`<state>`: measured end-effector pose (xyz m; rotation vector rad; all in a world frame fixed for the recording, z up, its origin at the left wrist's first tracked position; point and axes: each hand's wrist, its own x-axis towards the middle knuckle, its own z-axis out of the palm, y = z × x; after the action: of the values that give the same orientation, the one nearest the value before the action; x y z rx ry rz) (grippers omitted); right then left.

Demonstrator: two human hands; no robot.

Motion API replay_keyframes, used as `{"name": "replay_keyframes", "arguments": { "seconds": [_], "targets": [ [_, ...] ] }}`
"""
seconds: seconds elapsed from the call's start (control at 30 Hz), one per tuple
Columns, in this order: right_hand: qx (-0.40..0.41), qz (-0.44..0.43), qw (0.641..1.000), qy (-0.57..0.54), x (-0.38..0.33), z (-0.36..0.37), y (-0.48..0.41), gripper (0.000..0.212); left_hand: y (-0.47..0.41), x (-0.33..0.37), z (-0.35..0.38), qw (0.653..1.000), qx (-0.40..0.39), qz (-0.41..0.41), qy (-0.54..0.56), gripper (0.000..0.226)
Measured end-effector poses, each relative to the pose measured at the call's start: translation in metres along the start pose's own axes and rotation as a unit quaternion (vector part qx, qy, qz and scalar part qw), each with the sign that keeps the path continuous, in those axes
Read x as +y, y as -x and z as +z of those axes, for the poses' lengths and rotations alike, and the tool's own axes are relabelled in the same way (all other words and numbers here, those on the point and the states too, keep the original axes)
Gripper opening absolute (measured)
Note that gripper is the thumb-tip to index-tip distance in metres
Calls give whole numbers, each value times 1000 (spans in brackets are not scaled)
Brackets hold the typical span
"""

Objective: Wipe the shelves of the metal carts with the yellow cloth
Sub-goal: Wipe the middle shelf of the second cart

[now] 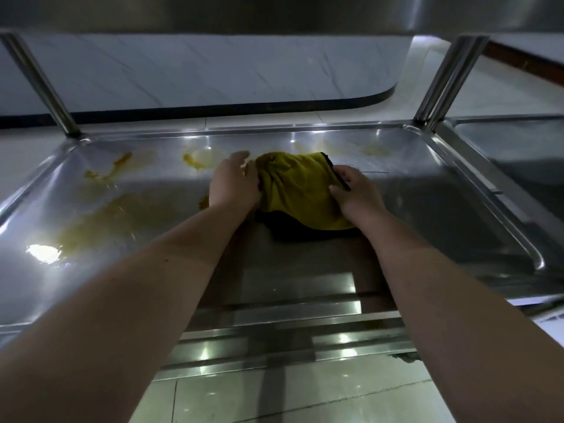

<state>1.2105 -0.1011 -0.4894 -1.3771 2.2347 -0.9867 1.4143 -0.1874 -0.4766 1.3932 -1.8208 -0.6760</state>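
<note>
Cloth: our yellow cloth [296, 184] lies bunched on the metal shelf [427, 193], midway between its side edges and nearer the back edge.
Left: our left hand [233, 184] grips the cloth's left side, fingers curled into the folds, thumb straight.
Right: our right hand [357, 193] holds the black-trimmed right edge, fingers curled round it.
Dirt: orange-yellow smears [100, 218] spread over the shelf's left half.
Frame: posts [39, 83] rise from both back corners.
Neighbour: a second shelf [512, 148] stands just beside the right edge.
</note>
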Motion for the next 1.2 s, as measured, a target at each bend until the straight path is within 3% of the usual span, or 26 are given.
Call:
{"name": "replay_keyframes", "arguments": {
  "seconds": [0.1,0.2,0.27,0.43,0.57,0.7,0.77,0.97,1.07,1.1,1.2],
  "targets": [
    [19,39,990,-136,0,-7,3,38,-5,9,1,996,21,77,-50,31],
    [36,54,989,-132,-5,-13,6,39,-9,16,11,989,-52,35,-134,47],
    [37,62,991,-112,-12,-15,8,38,-12,19,16,985,-59,-3,-161,53],
    [60,33,990,-127,-41,-22,7,29,-36,30,5,988,-80,-88,-98,26],
    [55,32,974,-216,-53,-36,-1,31,-49,35,-21,994,-50,-88,-33,13],
    [35,53,991,-121,-39,-28,0,25,-36,26,-4,988,-103,-54,-105,33],
    [21,61,993,-99,-32,-22,3,25,-32,20,11,988,-81,-58,-116,39],
    [45,60,989,-131,-30,-18,2,23,-43,27,16,995,-37,-77,-51,30],
    [47,33,984,-170,-33,-25,-1,24,-61,41,-3,988,-29,-151,-2,31],
    [41,17,988,-149,-32,-27,-2,22,-65,44,-9,986,-29,-166,-18,34],
    [31,-14,998,-46,-24,-27,-3,23,-63,42,-8,987,11,-107,-120,38]
  ]
}}
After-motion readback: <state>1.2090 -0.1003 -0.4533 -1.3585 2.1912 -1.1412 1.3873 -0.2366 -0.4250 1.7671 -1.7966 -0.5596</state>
